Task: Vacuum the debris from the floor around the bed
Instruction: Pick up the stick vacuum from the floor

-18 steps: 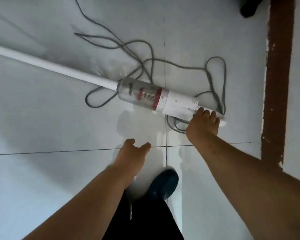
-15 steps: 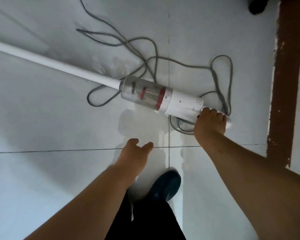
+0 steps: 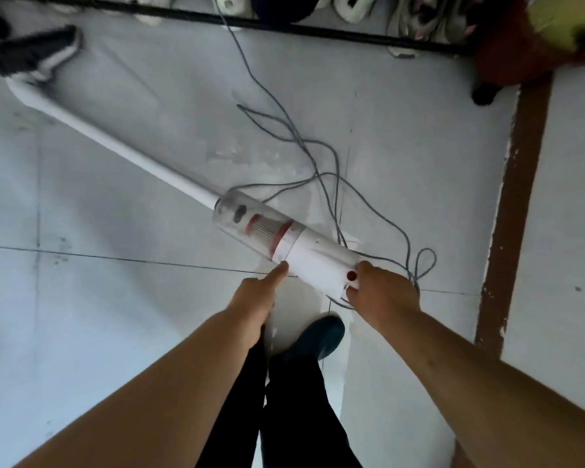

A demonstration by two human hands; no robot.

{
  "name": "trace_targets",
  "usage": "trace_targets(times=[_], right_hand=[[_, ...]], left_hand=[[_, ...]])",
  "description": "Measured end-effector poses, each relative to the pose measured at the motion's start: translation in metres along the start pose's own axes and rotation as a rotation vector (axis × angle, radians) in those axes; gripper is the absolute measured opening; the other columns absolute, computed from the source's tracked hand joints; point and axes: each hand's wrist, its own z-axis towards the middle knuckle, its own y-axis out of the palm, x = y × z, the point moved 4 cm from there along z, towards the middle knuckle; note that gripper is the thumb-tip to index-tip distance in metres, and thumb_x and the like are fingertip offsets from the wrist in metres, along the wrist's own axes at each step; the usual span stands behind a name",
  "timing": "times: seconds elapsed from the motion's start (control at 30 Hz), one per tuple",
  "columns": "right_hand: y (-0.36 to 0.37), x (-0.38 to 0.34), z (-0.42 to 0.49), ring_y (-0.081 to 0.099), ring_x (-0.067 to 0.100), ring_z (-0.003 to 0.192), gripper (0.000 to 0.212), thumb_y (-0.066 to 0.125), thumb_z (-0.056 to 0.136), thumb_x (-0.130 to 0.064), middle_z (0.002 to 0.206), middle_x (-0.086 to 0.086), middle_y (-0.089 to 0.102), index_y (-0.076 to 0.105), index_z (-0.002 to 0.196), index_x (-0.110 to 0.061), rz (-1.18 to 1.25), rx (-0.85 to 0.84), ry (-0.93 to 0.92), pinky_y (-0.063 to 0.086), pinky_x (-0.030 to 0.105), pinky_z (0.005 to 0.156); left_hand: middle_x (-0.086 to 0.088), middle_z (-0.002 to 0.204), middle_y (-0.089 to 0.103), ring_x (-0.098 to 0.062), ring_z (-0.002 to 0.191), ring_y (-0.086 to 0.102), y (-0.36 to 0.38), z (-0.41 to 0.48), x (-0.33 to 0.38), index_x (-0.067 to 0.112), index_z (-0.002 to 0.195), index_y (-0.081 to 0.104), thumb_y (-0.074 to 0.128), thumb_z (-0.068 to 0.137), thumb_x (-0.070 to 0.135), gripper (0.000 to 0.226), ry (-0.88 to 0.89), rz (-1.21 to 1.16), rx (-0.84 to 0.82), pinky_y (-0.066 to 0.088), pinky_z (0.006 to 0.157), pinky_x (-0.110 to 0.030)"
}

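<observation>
In the head view, the handle end of the one vacuum cleaner (image 3: 318, 261) is hidden under the right hand (image 3: 382, 292), whose fingers are curled round it. Of the left hand (image 3: 255, 298) only one straight finger is seen, touching the white body; the other fingers are hidden. The floor head (image 3: 31, 55), blurred and partly cut off, lies on the tiled floor (image 3: 115, 315) at the upper left. One grey cord (image 3: 321, 153) is looped beside the body. Several shoes (image 3: 348, 8) are cut off at the top edge.

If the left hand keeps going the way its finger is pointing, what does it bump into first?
The vacuum cleaner: the left hand aims its finger at the white body, just behind the clear dust cup, and the tip seems to touch it, though depth is unclear.
</observation>
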Motion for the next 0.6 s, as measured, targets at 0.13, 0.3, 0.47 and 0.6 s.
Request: trace_targets(times=[0.13, 0.3, 0.47, 0.6], right_hand=[[-0.064, -0.046, -0.051, 0.052, 0.019, 0.072, 0.031, 0.046, 0.088, -0.044, 0.093, -0.001, 0.065, 0.053, 0.111, -0.023, 0.093, -0.104, -0.085, 0.036, 0.027, 0.060], [-0.140, -0.094, -0.098, 0.055, 0.017, 0.079, 0.038, 0.051, 0.086, -0.048, 0.103, -0.001, 0.063, 0.055, 0.115, -0.023, 0.170, -0.261, -0.114, 0.041, 0.027, 0.064], [-0.189, -0.133, -0.147, 0.059, 0.013, 0.058, 0.034, 0.058, 0.082, -0.045, 0.074, -0.001, 0.065, 0.061, 0.099, -0.015, 0.473, -0.429, -0.068, 0.048, 0.026, 0.055], [-0.217, -0.162, -0.190, 0.047, 0.010, 0.045, 0.032, 0.062, 0.084, -0.038, 0.063, 0.001, 0.057, 0.063, 0.093, -0.007, 0.666, -0.552, -0.034, 0.040, 0.020, 0.045]], left_hand=[[-0.014, 0.112, 0.058, -0.026, 0.102, 0.061, -0.031, -0.053, 0.001, 0.014, 0.109, 0.049, 0.073, 0.078, 0.065, 0.064, -0.072, -0.338, -0.005, 0.050, 0.101, -0.039], [-0.018, 0.111, 0.061, -0.030, 0.104, 0.063, -0.077, -0.111, 0.008, 0.006, 0.119, 0.051, 0.076, 0.076, 0.059, 0.072, -0.032, -0.765, -0.086, 0.050, 0.100, -0.043], [-0.015, 0.124, 0.070, -0.033, 0.116, 0.066, -0.111, -0.162, 0.022, 0.013, 0.135, 0.058, 0.073, 0.065, 0.061, 0.086, 0.101, -1.010, -0.291, 0.048, 0.104, -0.053], [-0.017, 0.118, 0.072, -0.035, 0.113, 0.067, -0.144, -0.200, 0.022, 0.015, 0.128, 0.065, 0.072, 0.069, 0.062, 0.076, 0.136, -1.041, -0.301, 0.050, 0.099, -0.054]])
